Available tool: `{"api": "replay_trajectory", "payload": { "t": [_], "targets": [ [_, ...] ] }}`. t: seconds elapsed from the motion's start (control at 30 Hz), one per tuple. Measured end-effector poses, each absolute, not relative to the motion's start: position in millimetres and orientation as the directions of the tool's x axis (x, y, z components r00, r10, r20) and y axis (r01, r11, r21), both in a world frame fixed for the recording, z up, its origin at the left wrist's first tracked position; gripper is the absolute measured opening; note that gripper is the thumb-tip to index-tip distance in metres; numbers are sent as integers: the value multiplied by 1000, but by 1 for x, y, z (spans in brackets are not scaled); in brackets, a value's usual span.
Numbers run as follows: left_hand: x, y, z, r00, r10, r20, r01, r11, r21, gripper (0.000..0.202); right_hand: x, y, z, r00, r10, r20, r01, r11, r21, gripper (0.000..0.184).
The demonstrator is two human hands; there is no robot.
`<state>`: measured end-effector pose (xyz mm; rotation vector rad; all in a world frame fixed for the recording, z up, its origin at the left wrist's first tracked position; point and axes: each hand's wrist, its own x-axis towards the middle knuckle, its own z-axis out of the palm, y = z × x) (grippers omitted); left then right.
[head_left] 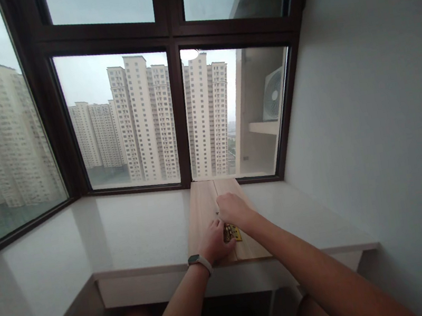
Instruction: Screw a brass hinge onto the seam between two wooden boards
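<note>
Two pale wooden boards point(203, 207) lie side by side on the white windowsill, with a narrow seam between them. On them, near the front, is a small yellow piece point(237, 233) with dark spots and shiny gold-coloured bits, partly covered by my hands. My left hand point(214, 243) curls around its left side, thumb in front and fingers behind. Just beyond, my right hand point(235, 208) is closed in a fist above the boards; whatever it grips is hidden. A tiny dark metallic bit point(217, 213) shows between the two hands.
Dark-framed windows point(180, 104) rise behind the sill point(143, 233), with tall buildings outside. A plain wall point(372, 116) stands to the right. The sill's front edge point(140, 269) runs before my legs. A wristband point(200, 262) is on my left wrist.
</note>
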<state>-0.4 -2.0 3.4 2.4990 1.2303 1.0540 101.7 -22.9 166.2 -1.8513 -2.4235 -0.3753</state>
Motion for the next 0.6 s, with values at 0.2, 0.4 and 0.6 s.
{"api": "replay_trajectory", "payload": {
  "t": [0.2, 0.4, 0.6],
  "targets": [
    [-1, -5, 8, 418, 750, 513, 639, -644, 420, 39, 118, -17, 167, -505, 859, 77, 855, 487, 177, 23],
    [0, -7, 9, 408, 761, 505, 642, -632, 434, 35, 127, -14, 169, -560, 827, 51, 819, 543, 185, 23],
    [-1, -5, 7, 410, 759, 506, 644, -634, 430, 36, 128, -9, 174, -521, 853, 30, 841, 508, 187, 17]
  ]
}}
